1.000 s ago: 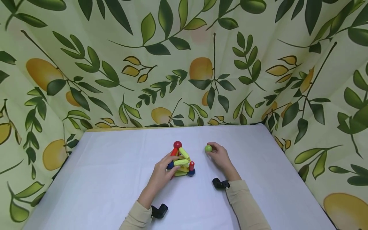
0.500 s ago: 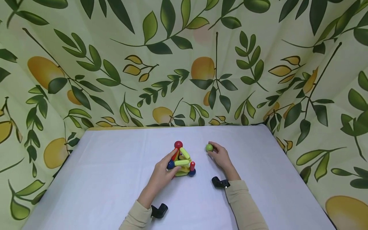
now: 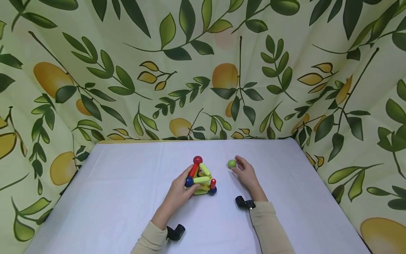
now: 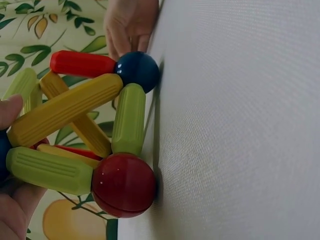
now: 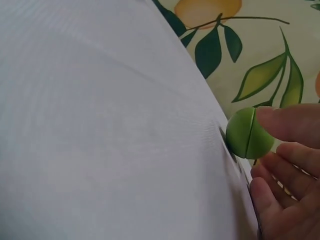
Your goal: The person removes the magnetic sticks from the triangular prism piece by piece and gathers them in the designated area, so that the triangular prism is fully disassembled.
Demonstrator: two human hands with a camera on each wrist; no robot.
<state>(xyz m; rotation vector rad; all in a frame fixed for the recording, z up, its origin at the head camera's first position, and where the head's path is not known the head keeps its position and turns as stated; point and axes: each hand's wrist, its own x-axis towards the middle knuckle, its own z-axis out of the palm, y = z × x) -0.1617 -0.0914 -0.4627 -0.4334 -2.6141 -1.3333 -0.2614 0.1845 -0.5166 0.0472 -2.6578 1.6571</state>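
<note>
In the head view my left hand grips a ball-and-stick building toy by its left side, around a blue ball. Red, yellow and light green sticks join its balls, with a red ball on the far corner. The left wrist view shows another red ball and a blue ball low on the frame, right at the tabletop. To the right, a green ball sits on the table. My right hand is beside it with fingers parted; the thumb overlaps the ball in the right wrist view.
A white cloth covers the table. Behind and around it hangs a curtain printed with leaves and fruit. Black cameras are strapped to the left wrist and the right wrist.
My right fingers have loosened and spread from the green ball, which stays in about the same place. The left index finger has shifted, uncovering more of the red stick.
</note>
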